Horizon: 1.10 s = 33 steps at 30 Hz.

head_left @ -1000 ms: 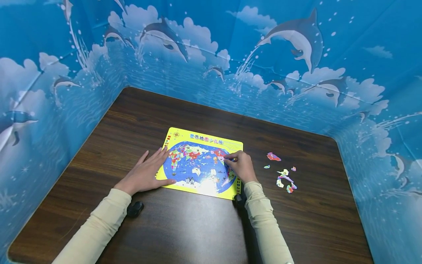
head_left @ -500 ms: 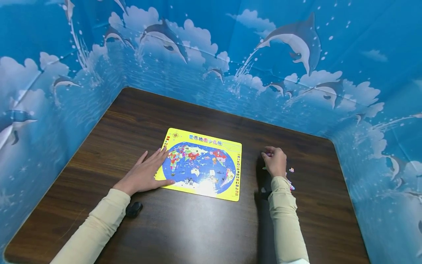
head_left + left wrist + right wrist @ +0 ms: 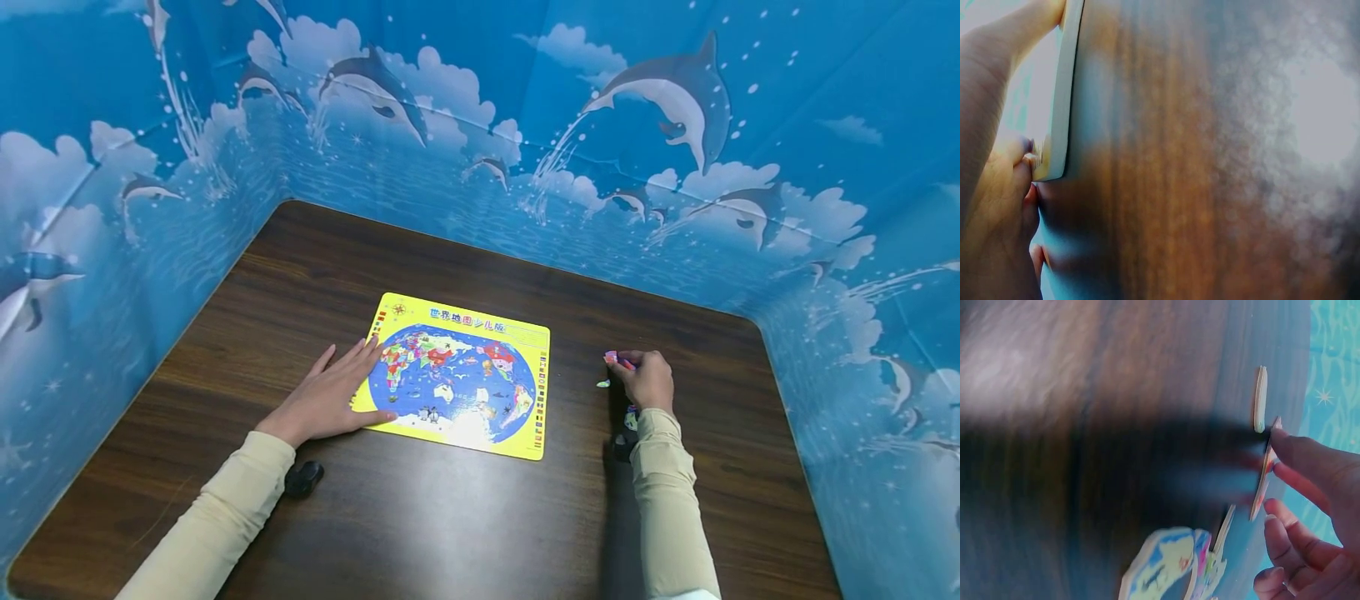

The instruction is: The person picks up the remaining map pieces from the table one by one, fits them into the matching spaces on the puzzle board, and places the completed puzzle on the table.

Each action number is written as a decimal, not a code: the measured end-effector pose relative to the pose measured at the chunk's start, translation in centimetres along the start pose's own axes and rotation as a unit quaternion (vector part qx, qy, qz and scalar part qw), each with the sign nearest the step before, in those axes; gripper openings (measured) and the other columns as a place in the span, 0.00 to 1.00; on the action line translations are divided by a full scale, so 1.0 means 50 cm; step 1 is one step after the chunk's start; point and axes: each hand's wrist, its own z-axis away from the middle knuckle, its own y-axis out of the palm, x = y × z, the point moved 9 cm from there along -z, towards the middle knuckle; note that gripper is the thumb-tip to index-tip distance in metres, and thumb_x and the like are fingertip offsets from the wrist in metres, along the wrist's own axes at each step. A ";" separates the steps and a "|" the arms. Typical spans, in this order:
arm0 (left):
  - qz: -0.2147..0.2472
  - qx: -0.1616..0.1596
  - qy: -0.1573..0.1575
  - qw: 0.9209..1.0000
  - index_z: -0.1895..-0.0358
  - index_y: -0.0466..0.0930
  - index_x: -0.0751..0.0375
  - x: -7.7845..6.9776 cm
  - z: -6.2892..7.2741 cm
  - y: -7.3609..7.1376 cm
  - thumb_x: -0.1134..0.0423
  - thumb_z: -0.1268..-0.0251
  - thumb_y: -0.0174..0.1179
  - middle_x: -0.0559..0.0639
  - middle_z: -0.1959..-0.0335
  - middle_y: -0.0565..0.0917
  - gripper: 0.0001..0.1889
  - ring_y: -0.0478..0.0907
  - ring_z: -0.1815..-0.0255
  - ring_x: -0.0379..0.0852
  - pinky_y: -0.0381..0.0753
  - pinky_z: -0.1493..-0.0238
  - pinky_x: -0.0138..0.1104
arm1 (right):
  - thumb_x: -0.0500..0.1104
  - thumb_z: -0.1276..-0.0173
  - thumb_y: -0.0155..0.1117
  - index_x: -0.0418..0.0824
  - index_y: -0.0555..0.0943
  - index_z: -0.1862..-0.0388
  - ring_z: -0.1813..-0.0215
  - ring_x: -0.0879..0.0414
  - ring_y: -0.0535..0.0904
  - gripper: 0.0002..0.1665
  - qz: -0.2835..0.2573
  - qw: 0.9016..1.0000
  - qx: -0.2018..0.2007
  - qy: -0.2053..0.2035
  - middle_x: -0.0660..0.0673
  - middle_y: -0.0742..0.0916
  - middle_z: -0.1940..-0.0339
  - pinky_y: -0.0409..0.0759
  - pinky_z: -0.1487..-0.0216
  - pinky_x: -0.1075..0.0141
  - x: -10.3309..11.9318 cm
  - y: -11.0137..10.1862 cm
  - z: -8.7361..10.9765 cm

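A yellow-bordered world map puzzle board [image 3: 517, 448] lies flat in the middle of the table. My left hand [image 3: 330, 392] rests on its left side, thumb and fingers spread. In the left wrist view this hand [image 3: 997, 212] lies at the board's pale edge [image 3: 1063, 125]. Right of the board, my right hand [image 3: 648, 382] pinches a red and purple puzzle piece [image 3: 611, 357]. The right wrist view shows that piece [image 3: 1263, 487] almost edge-on, thumb and fingertips on it. A small green piece [image 3: 1260, 400] lies beside it.
Several more puzzle pieces [image 3: 1163, 556] lie close to the right wrist, mostly hidden in the head view by the hand. The dark wooden table [image 3: 300, 267] ends at a blue dolphin-print curtain [image 3: 450, 183] on the far side and both flanks.
My right hand has left the board's right side, moved right to the loose pieces and taken hold of the red and purple one. The left hand has stayed put.
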 end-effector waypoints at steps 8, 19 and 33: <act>0.000 -0.001 -0.002 1.000 0.16 0.50 0.61 0.001 -0.001 0.001 0.26 0.40 0.61 0.58 0.15 0.50 0.59 0.43 0.14 0.58 0.34 0.19 0.60 | 0.42 0.29 0.71 0.25 0.84 0.50 0.45 0.31 0.81 0.20 -0.041 0.999 -0.002 0.030 0.27 0.87 0.50 0.76 0.39 0.42 -0.004 0.001 -0.002; 0.001 -0.001 0.000 1.000 0.16 0.50 0.61 0.003 0.001 0.004 0.26 0.40 0.62 0.58 0.15 0.50 0.59 0.43 0.14 0.58 0.34 0.19 0.60 | 0.40 0.30 0.72 0.25 0.82 0.49 0.51 0.36 0.82 0.20 -0.077 0.996 0.000 0.054 0.28 0.87 0.52 0.80 0.48 0.49 -0.015 0.006 0.003; 0.001 0.001 -0.002 1.000 0.16 0.49 0.62 0.002 0.002 0.002 0.26 0.40 0.61 0.58 0.15 0.49 0.59 0.43 0.14 0.58 0.33 0.19 0.61 | 0.44 0.29 0.73 0.31 0.88 0.54 0.59 0.53 0.78 0.15 -0.134 0.987 -0.024 0.088 0.37 0.90 0.58 0.74 0.63 0.70 -0.024 -0.008 0.009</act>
